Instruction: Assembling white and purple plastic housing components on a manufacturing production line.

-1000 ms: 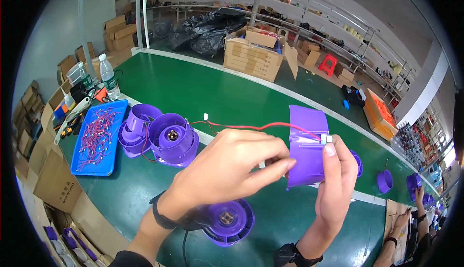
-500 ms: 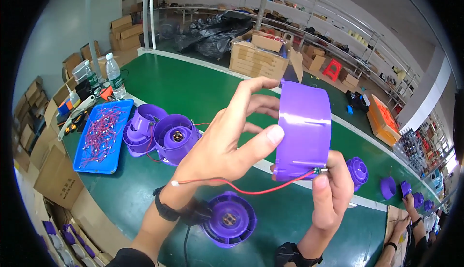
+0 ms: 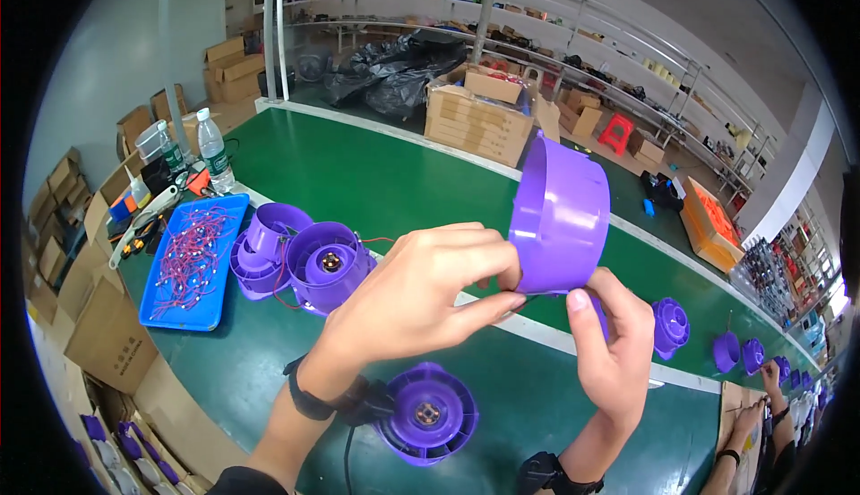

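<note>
I hold a purple plastic fan housing (image 3: 566,217), a short wide ring, tilted in front of me above the table. My left hand (image 3: 439,289) is closed at its lower left rim, thumb and fingers pinched together there. My right hand (image 3: 614,338) grips the lower edge between thumb and index finger. A short dark piece of wire shows between the two hands; the rest of the lead is hidden. Below them on the table sits another purple fan unit (image 3: 428,414) with a round hub. To the left stand more purple fan housings (image 3: 330,266), with red wires.
A blue tray (image 3: 218,293) of red wires with white connectors lies at the left, near two plastic bottles (image 3: 215,150) and tools. Purple parts (image 3: 670,327) line the green belt (image 3: 358,162) toward the right, where a co-worker's hands (image 3: 748,419) work. Cardboard boxes (image 3: 479,117) stand beyond.
The housing has tipped so its open left side shows more. My left hand has slid down from its upper side to the lower rim, and the red wire has gone from sight.
</note>
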Demonstrator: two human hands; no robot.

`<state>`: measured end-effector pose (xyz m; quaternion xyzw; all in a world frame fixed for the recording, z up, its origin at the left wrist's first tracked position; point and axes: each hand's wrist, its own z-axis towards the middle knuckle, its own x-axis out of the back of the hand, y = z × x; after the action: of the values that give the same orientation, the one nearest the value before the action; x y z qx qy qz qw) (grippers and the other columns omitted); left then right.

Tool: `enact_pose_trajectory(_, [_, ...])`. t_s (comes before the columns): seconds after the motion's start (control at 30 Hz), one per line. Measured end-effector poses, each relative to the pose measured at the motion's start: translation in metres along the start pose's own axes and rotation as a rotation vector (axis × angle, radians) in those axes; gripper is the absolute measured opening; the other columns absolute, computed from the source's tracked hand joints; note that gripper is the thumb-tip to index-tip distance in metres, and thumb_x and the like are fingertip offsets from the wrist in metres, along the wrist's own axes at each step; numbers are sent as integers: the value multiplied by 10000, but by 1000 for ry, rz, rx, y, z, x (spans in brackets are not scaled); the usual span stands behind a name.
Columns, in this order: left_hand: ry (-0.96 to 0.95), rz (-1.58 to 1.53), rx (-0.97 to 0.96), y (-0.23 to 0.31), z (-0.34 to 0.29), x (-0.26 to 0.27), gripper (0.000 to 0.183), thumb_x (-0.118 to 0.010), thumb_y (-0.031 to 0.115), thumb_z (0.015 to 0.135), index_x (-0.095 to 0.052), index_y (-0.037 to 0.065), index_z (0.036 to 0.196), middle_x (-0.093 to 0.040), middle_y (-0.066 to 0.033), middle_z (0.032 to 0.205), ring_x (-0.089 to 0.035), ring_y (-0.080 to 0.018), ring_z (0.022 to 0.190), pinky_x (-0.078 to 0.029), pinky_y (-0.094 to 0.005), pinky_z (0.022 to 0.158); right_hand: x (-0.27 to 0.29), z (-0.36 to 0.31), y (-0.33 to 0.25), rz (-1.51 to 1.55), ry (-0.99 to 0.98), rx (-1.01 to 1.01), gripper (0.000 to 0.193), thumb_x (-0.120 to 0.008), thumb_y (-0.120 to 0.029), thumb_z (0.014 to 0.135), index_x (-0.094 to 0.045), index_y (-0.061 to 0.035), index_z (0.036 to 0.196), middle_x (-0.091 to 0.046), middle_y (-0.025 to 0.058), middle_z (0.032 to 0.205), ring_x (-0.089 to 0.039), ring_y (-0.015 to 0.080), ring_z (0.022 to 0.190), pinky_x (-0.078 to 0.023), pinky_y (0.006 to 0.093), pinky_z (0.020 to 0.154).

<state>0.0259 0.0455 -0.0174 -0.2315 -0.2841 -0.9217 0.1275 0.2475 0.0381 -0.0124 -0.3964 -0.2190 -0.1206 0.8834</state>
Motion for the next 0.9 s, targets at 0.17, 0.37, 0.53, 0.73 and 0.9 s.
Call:
enact_pose_trajectory(0.17, [-64, 117, -25, 0, 0, -7, 153, -790, 71, 799, -713, 40, 928, -669, -74, 820, -642, -231, 773, -504, -362, 601, -7, 1, -4, 170, 85, -125, 175, -611, -64, 964, -654, 68, 1071, -682, 100, 895, -634, 133, 763, -515, 256, 669])
enact_pose_trajectory(0.37, [-95, 110, 54, -3, -3, -10, 146, -781, 88, 805, -698, 31, 912, -671, -78, 827, -657, -215, 751, -515, -345, 599, -10, 1, 9, 169, 108, -141, 158, -611, -82, 978, -657, 63, 1021, -659, 93, 841, -610, 105, 714, -506, 263, 591])
enact_pose_trajectory(0.53, [30, 98, 179, -2, 1, 3, 75, -727, 73, 832, -681, 26, 867, -684, -47, 808, -655, -125, 705, -456, -254, 533, -25, 11, 49, -246, 96, -139, 124, -670, -85, 906, -671, 34, 943, -686, 182, 836, -682, 328, 736, -519, 407, 675])
enact_pose_trajectory(0.73, [86, 51, 165, -12, -1, 8, 147, -715, 95, 840, -631, 14, 928, -676, -42, 829, -644, -111, 705, -451, -239, 531, -57, 2, 118, -655, -75, -289, 140, -715, -128, 849, -739, -33, 948, -712, 204, 938, -692, 383, 872, -546, 471, 756])
enact_pose_trajectory(0.9, [107, 39, 162, -17, 3, 1, 140, -709, 99, 841, -636, 11, 922, -676, -43, 824, -648, -112, 707, -460, -247, 527, -82, -2, 148, -631, -164, -308, 154, -702, -82, 829, -751, -51, 972, -713, 204, 986, -691, 378, 935, -551, 477, 825])
